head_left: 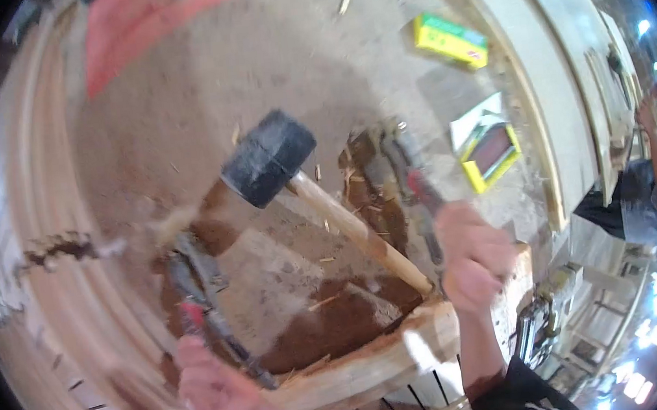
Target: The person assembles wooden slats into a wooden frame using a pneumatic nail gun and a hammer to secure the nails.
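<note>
My left hand (215,386), at the lower left, is closed around one red-and-dark handle of a pliers-like tool (189,278). That tool's other dark handle slants down beside the hand. On the right, my right hand (472,254) grips the red-and-dark handle of a second pliers-like tool (403,154), its other handle hanging apart below. Both tools are blurred, so their exact kind cannot be made out. Between the hands lies a mallet with a black head (269,159) and a pale wooden handle (363,233), whose end reaches the wooden edge near my right wrist.
A yellow-green box (451,39) and an open yellow box (490,154) with dark contents lie on the worn surface (199,91). Long wooden boards (49,176) run along the left. Red sheet material (137,26) is at the top. Another person (651,190) stands at the far right.
</note>
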Tool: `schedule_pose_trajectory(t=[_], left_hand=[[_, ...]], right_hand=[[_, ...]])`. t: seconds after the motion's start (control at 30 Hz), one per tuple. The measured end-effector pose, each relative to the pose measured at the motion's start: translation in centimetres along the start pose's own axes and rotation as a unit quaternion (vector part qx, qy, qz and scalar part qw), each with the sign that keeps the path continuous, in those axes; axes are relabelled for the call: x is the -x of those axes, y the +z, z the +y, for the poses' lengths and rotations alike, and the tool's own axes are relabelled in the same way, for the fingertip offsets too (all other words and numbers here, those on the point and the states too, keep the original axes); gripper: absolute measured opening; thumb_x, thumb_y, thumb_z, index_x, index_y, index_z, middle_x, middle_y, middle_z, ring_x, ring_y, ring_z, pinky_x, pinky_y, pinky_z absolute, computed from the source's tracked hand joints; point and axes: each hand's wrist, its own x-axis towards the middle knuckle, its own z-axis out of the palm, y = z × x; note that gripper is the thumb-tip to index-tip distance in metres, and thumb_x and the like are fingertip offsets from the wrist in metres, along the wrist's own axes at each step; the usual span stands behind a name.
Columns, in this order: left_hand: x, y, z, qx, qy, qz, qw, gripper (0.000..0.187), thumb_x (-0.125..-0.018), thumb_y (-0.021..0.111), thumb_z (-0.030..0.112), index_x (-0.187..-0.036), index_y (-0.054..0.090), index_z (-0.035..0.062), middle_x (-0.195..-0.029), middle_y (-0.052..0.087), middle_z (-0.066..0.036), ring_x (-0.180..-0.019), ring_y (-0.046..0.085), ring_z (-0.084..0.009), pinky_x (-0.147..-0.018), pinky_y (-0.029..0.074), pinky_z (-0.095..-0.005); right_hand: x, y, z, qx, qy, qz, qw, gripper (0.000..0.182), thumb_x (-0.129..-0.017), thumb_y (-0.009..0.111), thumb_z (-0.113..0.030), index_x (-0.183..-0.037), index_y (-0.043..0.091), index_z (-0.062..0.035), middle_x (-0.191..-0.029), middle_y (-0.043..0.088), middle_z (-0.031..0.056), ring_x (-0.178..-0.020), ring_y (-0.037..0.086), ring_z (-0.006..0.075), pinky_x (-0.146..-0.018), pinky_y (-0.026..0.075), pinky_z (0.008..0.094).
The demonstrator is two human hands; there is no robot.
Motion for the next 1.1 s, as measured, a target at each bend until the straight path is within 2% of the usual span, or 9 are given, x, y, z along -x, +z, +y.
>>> schedule_pose_trajectory(t=[0.17, 0.27, 0.37, 0.47, 0.57, 0.7, 0.8, 0.93, 1.1], left_hand=[[-3.5, 3.9, 6.4, -0.173, -0.080, -0.100, 0.977, 0.033, -0.095, 0.046, 0.019, -0.065, 0.045, 0.0040, -0.058, 0.038, -0.003, -0.055, 0.035, -0.0153, -0.070, 0.044, -0.0374], [0.2, 2.3, 16.7, -0.267, -0.097, -0.153, 0.947, 0.034, -0.095, 0.053, 0.025, -0.068, 0.051, 0.0043, -0.065, 0.047, -0.004, -0.061, 0.044, -0.0114, -0.062, 0.041, -0.0298], [7.4, -7.6, 22.7, -0.327, -0.191, -0.229, 0.897, 0.025, -0.094, 0.056, 0.020, -0.079, 0.055, 0.0008, -0.074, 0.056, -0.007, -0.065, 0.052, -0.0152, -0.061, 0.042, -0.0303], [13.4, -16.4, 23.9, -0.454, -0.195, -0.176, 0.851, 0.021, -0.092, 0.059, 0.018, -0.081, 0.057, -0.0002, -0.077, 0.059, -0.010, -0.070, 0.056, -0.0207, -0.065, 0.044, -0.0335], [18.5, -21.7, 23.7, -0.530, -0.137, -0.143, 0.824, 0.019, -0.090, 0.062, 0.017, -0.083, 0.059, -0.0006, -0.079, 0.059, -0.012, -0.078, 0.057, -0.0282, -0.072, 0.045, -0.0379], [20.9, -23.4, 21.8, -0.553, -0.233, -0.209, 0.772, 0.027, -0.086, 0.064, 0.032, -0.088, 0.068, 0.0048, -0.078, 0.066, -0.013, -0.077, 0.062, -0.0333, -0.073, 0.047, -0.0427], [20.1, -23.2, 21.0, -0.557, -0.273, -0.204, 0.757, 0.032, -0.085, 0.065, 0.035, -0.084, 0.068, 0.0033, -0.076, 0.066, -0.014, -0.073, 0.063, -0.0344, -0.069, 0.048, -0.0445], [18.2, -23.3, 20.3, -0.486, -0.311, -0.117, 0.808, 0.034, -0.084, 0.065, 0.035, -0.082, 0.066, 0.0014, -0.072, 0.065, -0.016, -0.069, 0.063, -0.0354, -0.065, 0.047, -0.0440], [18.9, -22.1, 20.0, -0.486, -0.267, 0.105, 0.826, 0.034, -0.084, 0.065, 0.033, -0.080, 0.063, -0.0001, -0.067, 0.061, -0.014, -0.062, 0.057, -0.0311, -0.062, 0.046, -0.0400]], right_hand=[[-0.2, -2.1, -5.0, 0.037, 0.206, -0.033, 0.977, 0.022, -0.082, 0.069, -0.010, -0.073, 0.053, 0.0017, -0.070, 0.050, 0.0105, -0.067, 0.050, 0.0243, -0.063, 0.042, 0.0370], [2.7, -9.4, -14.1, 0.223, 0.166, -0.014, 0.960, 0.018, -0.081, 0.070, -0.007, -0.095, 0.063, -0.0005, -0.095, 0.061, 0.0139, -0.089, 0.061, 0.0279, -0.077, 0.049, 0.0369], [12.8, -22.1, -17.6, 0.378, 0.318, 0.164, 0.854, 0.042, -0.075, 0.073, -0.006, -0.114, 0.059, -0.0002, -0.113, 0.060, 0.0171, -0.107, 0.058, 0.0343, -0.093, 0.047, 0.0408], [22.8, -31.4, -15.4, 0.480, 0.486, 0.017, 0.730, 0.051, -0.067, 0.077, -0.011, -0.112, 0.058, 0.0030, -0.114, 0.058, 0.0240, -0.112, 0.055, 0.0383, -0.096, 0.045, 0.0466], [23.1, -31.1, -14.8, 0.568, 0.409, -0.063, 0.711, 0.050, -0.066, 0.077, -0.015, -0.108, 0.058, 0.0025, -0.112, 0.060, 0.0248, -0.111, 0.056, 0.0408, -0.094, 0.046, 0.0474], [20.2, -31.9, -15.5, 0.499, 0.433, -0.130, 0.739, 0.040, -0.068, 0.070, -0.010, -0.104, 0.058, 0.0024, -0.091, 0.065, 0.0207, -0.090, 0.063, 0.0421, -0.081, 0.051, 0.0446], [23.3, -33.7, -12.7, 0.223, 0.517, -0.025, 0.826, 0.034, -0.068, 0.070, -0.011, -0.097, 0.057, -0.0005, -0.082, 0.062, 0.0145, -0.069, 0.063, 0.0335, -0.062, 0.052, 0.0468], [21.4, -27.1, -21.2, -0.216, 0.629, 0.094, 0.741, 0.018, -0.080, 0.065, -0.017, -0.088, 0.050, -0.0118, -0.070, 0.050, 0.0062, -0.053, 0.049, 0.0195, -0.052, 0.046, 0.0356], [18.7, -20.8, -23.1, -0.111, 0.664, 0.028, 0.739, 0.025, -0.089, 0.063, -0.032, -0.095, 0.049, -0.0121, -0.063, 0.049, 0.0038, -0.046, 0.047, 0.0168, -0.044, 0.042, 0.0339]])
